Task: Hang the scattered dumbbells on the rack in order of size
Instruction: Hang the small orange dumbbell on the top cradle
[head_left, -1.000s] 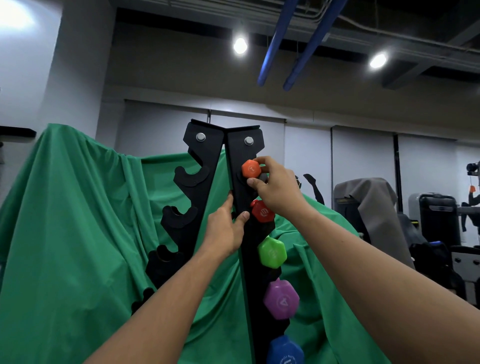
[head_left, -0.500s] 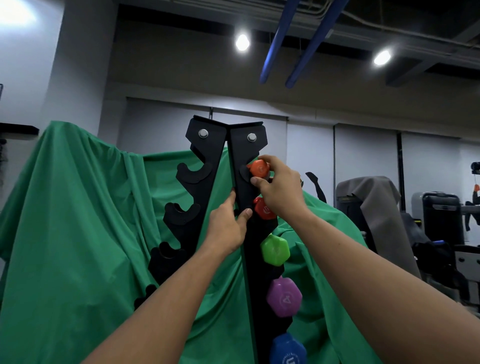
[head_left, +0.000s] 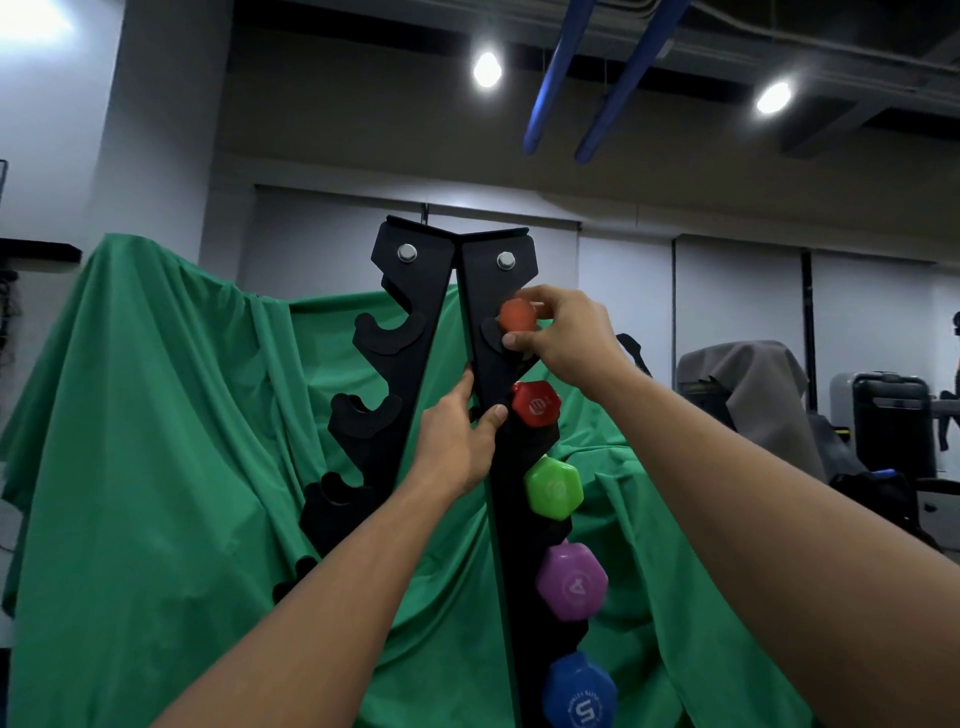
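From the head view, we are looking up at the black rack (head_left: 470, 291), standing in front of a draped green cloth (head_left: 156, 415). Our right hand (head_left: 566, 340) is curling its fingers and thumb round the orange dumbbell (head_left: 516, 315), holding it at the topmost hook on the rack's right-hand face; whether it is sitting fully in the cradle we cannot tell. Our left hand (head_left: 457, 441) is gripping the rack's near edge just below, thumb pressing on the right face beside the red dumbbell (head_left: 535, 404), apparently bracing the frame.

Down the right face, the red dumbbell, the green dumbbell (head_left: 552, 486), the purple dumbbell (head_left: 571, 582) and the blue dumbbell (head_left: 579, 693) are hanging one under another, growing larger toward the bottom, so the size order is looking right. The hooks on the left face are showing nothing on them.

We are judging the task to be nearly finished on this side: the smallest weight is going in at the top. Whether more dumbbells are lying scattered out of sight, we cannot say, since the floor is not showing
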